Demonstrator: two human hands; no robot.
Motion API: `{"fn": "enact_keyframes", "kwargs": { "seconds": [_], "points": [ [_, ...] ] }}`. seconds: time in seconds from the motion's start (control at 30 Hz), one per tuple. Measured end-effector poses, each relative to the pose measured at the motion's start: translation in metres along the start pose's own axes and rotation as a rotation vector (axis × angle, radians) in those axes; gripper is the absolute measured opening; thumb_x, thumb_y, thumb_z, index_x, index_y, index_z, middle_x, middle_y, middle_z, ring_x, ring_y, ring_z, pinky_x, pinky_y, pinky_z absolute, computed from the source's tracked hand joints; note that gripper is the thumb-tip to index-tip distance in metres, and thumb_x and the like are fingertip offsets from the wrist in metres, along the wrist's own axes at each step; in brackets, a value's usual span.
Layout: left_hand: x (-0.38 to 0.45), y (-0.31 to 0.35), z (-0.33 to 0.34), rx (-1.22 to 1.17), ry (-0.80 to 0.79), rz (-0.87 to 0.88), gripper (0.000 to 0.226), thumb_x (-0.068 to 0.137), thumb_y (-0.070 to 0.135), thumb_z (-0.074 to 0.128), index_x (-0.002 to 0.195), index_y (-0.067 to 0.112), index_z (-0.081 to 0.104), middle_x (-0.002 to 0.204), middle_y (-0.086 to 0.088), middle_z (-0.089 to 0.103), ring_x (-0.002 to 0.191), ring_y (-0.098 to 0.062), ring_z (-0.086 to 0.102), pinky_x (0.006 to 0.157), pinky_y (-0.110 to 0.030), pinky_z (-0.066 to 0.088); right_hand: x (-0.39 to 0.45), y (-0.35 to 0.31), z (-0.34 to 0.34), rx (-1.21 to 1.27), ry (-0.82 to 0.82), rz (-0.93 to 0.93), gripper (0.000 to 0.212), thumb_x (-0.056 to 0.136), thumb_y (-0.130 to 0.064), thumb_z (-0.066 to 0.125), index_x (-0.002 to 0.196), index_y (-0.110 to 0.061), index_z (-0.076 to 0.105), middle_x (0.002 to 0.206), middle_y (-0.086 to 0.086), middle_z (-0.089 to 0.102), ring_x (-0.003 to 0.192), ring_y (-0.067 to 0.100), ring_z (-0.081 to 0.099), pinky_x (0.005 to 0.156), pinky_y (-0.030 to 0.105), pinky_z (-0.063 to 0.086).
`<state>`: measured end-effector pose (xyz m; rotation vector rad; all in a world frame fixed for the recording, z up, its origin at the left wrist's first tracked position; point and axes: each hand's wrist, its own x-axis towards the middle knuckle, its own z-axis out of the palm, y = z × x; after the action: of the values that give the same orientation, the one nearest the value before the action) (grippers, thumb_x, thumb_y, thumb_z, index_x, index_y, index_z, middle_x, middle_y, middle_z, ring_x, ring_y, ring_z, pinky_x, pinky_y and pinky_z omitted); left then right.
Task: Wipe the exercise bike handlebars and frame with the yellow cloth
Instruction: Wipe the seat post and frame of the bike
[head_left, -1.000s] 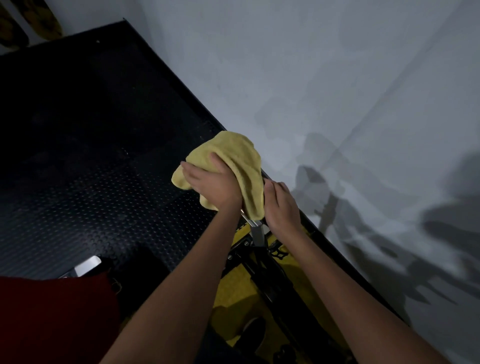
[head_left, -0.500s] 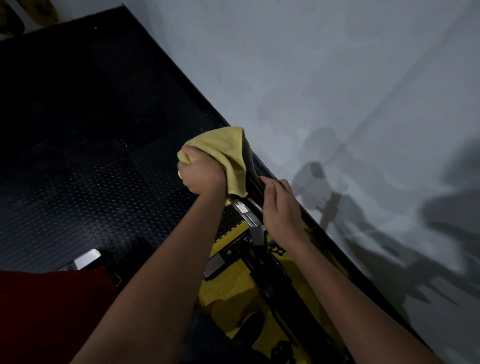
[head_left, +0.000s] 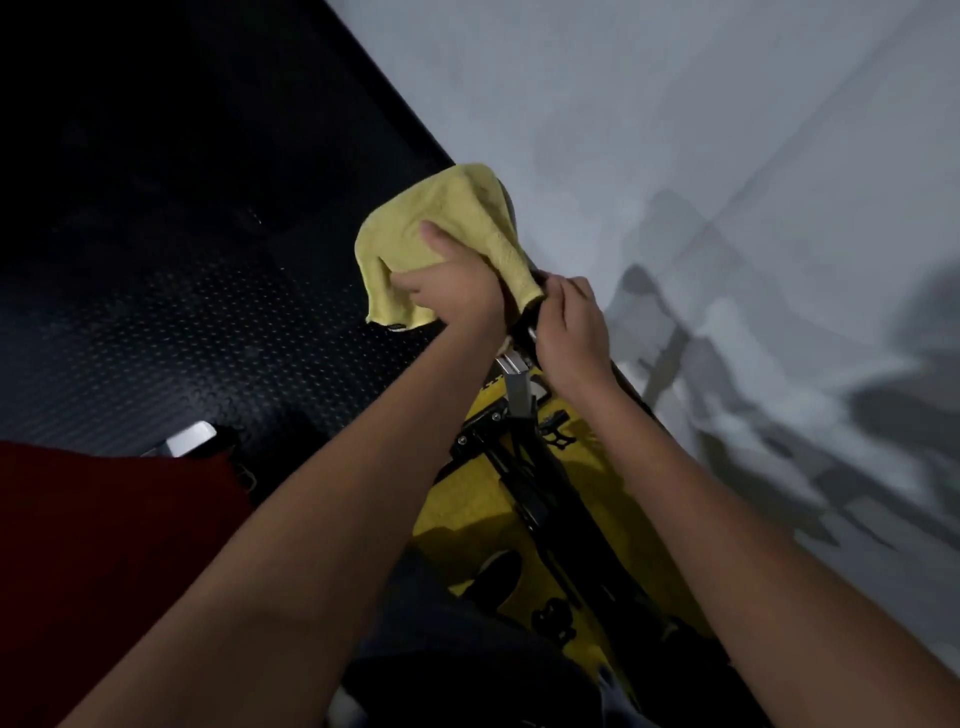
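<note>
The yellow cloth (head_left: 441, 234) is draped over the top of the black exercise bike handlebar (head_left: 524, 317), hiding most of it. My left hand (head_left: 452, 291) grips the cloth from below and presses it round the bar, thumb and a finger showing on the fabric. My right hand (head_left: 571, 327) curls round the handlebar just to the right of the cloth. Below the hands, a silver stem (head_left: 517, 384) runs down into the black bike frame (head_left: 540, 493) with its yellow body panel (head_left: 467, 514).
A pale grey wall (head_left: 727, 156) stands close on the right of the bike. Dark studded rubber flooring (head_left: 156, 338) spreads to the left. A red garment (head_left: 104, 545) fills the lower left, with a small silver object (head_left: 189, 439) at its upper edge.
My left hand has slid the cloth up along the handlebar and the cloth now spreads wider over the bar's end. My right hand keeps its hold on the bar.
</note>
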<state>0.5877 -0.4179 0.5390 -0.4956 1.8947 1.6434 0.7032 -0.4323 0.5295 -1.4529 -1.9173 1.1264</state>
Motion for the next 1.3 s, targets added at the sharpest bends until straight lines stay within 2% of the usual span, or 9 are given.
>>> {"fn": "enact_keyframes", "kwargs": {
  "seconds": [0.27, 0.37, 0.47, 0.53, 0.63, 0.8, 1.0, 1.1, 1.3],
  "points": [
    [0.068, 0.052, -0.007, 0.348, 0.023, 0.349, 0.048, 0.102, 0.054, 0.036, 0.115, 0.018, 0.066, 0.096, 0.003, 0.063, 0.09, -0.016, 0.064, 0.084, -0.031, 0.051, 0.002, 0.004, 0.001, -0.06, -0.01, -0.07, 0.042, 0.109, -0.029, 0.028, 0.136, -0.016, 0.058, 0.115, -0.008, 0.048, 0.102, 0.005, 0.051, 0.079, 0.006, 0.034],
    [0.049, 0.036, -0.006, 0.22, 0.068, 0.304, 0.054, 0.097, 0.062, 0.038, 0.122, 0.02, 0.062, 0.099, 0.006, 0.064, 0.089, -0.014, 0.062, 0.087, -0.032, 0.051, 0.002, 0.002, -0.001, -0.062, -0.025, -0.071, 0.042, 0.109, -0.028, 0.029, 0.136, -0.015, 0.058, 0.115, -0.007, 0.049, 0.095, 0.002, 0.052, 0.075, 0.003, 0.035],
    [0.026, 0.012, -0.006, 0.048, 0.073, 0.236, 0.072, 0.093, 0.063, 0.046, 0.145, 0.013, 0.041, 0.132, -0.007, 0.057, 0.114, -0.023, 0.059, 0.097, -0.033, 0.048, 0.001, 0.002, 0.0, -0.055, -0.028, -0.062, 0.042, 0.109, -0.027, 0.029, 0.135, -0.013, 0.058, 0.115, -0.003, 0.051, 0.098, 0.007, 0.054, 0.076, 0.006, 0.037],
    [0.012, 0.0, -0.007, 0.003, 0.013, 0.153, 0.081, 0.093, 0.064, 0.046, 0.153, 0.015, 0.023, 0.143, -0.01, 0.048, 0.12, -0.025, 0.056, 0.085, -0.028, 0.044, 0.001, 0.002, 0.0, -0.039, -0.034, -0.048, 0.042, 0.108, -0.028, 0.029, 0.134, -0.012, 0.058, 0.116, 0.0, 0.052, 0.1, 0.01, 0.056, 0.075, 0.007, 0.039],
    [0.009, -0.013, -0.004, 0.015, -0.014, 0.136, 0.082, 0.094, 0.063, 0.046, 0.152, 0.011, 0.021, 0.143, -0.012, 0.048, 0.123, -0.028, 0.055, 0.083, -0.029, 0.043, 0.001, 0.002, 0.0, -0.034, -0.026, -0.048, 0.042, 0.108, -0.027, 0.029, 0.133, -0.013, 0.06, 0.116, 0.001, 0.052, 0.1, 0.011, 0.057, 0.075, 0.007, 0.041],
    [0.029, 0.001, 0.003, 0.069, 0.031, 0.1, 0.085, 0.091, 0.07, 0.043, 0.148, 0.009, 0.026, 0.134, -0.012, 0.055, 0.117, -0.029, 0.059, 0.09, -0.037, 0.05, 0.003, 0.005, 0.003, -0.015, -0.021, -0.044, 0.041, 0.107, -0.033, 0.029, 0.128, -0.017, 0.06, 0.11, -0.003, 0.051, 0.095, 0.014, 0.062, 0.08, 0.039, 0.058],
    [0.029, 0.017, 0.006, 0.003, 0.101, 0.03, 0.088, 0.085, 0.077, 0.041, 0.153, 0.022, 0.031, 0.133, -0.006, 0.058, 0.113, -0.028, 0.06, 0.094, -0.046, 0.051, 0.002, 0.008, 0.001, -0.013, 0.023, -0.084, 0.04, 0.107, -0.025, 0.032, 0.131, -0.011, 0.061, 0.116, -0.001, 0.056, 0.104, 0.011, 0.058, 0.093, 0.028, 0.05],
    [0.021, 0.008, 0.002, 0.0, 0.102, 0.082, 0.092, 0.082, 0.08, 0.041, 0.152, 0.02, 0.029, 0.134, -0.006, 0.057, 0.114, -0.028, 0.061, 0.095, -0.047, 0.053, 0.002, 0.005, 0.002, 0.017, 0.013, -0.057, 0.039, 0.107, -0.028, 0.032, 0.124, -0.011, 0.062, 0.112, -0.001, 0.055, 0.098, 0.012, 0.06, 0.087, 0.034, 0.055],
    [-0.006, -0.034, -0.003, 0.027, -0.051, 0.066, 0.084, 0.09, 0.069, 0.048, 0.151, 0.015, 0.025, 0.124, -0.008, 0.062, 0.103, -0.025, 0.064, 0.074, -0.03, 0.047, 0.001, 0.002, 0.0, 0.029, 0.0, -0.022, 0.037, 0.107, -0.023, 0.032, 0.113, -0.007, 0.064, 0.108, 0.003, 0.055, 0.092, 0.014, 0.056, 0.079, 0.031, 0.045]
  ]
}}
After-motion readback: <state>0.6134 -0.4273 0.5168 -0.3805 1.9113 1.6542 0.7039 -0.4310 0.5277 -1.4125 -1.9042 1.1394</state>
